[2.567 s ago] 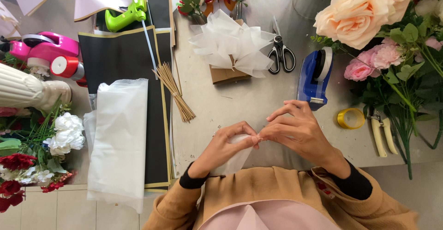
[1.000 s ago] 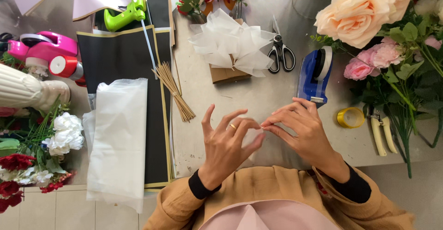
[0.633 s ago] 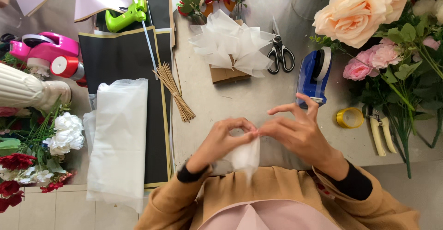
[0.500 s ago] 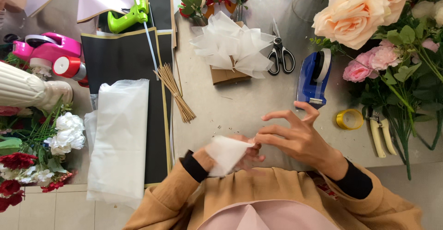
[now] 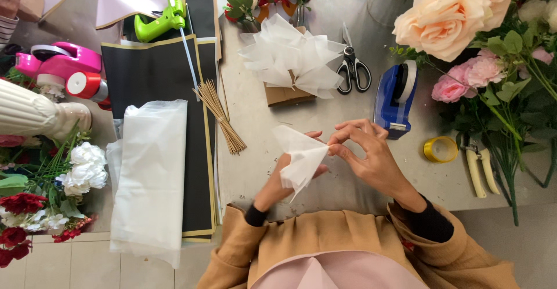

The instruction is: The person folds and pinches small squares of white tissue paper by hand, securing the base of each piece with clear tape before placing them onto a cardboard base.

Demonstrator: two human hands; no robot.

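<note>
A folded piece of white tissue paper [image 5: 300, 157] is held above the table [image 5: 261, 150], just in front of the person's chest. Its long axis runs diagonally, with the wide end up and to the left and the narrow tip pointing down. It is cradled from beneath by the left hand [image 5: 284, 179], fingers closed on it, and its right edge is pinched by the right hand [image 5: 368, 153], the other fingers spread apart. Wooden sticks [image 5: 220, 118], a blue tape dispenser [image 5: 395, 99], scissors [image 5: 353, 68] and a bunch of tissue puffs [image 5: 296, 57] are seen nearby; nothing is placed between these and the hands. Half a second ago the paper was held lower and flatter.
</note>
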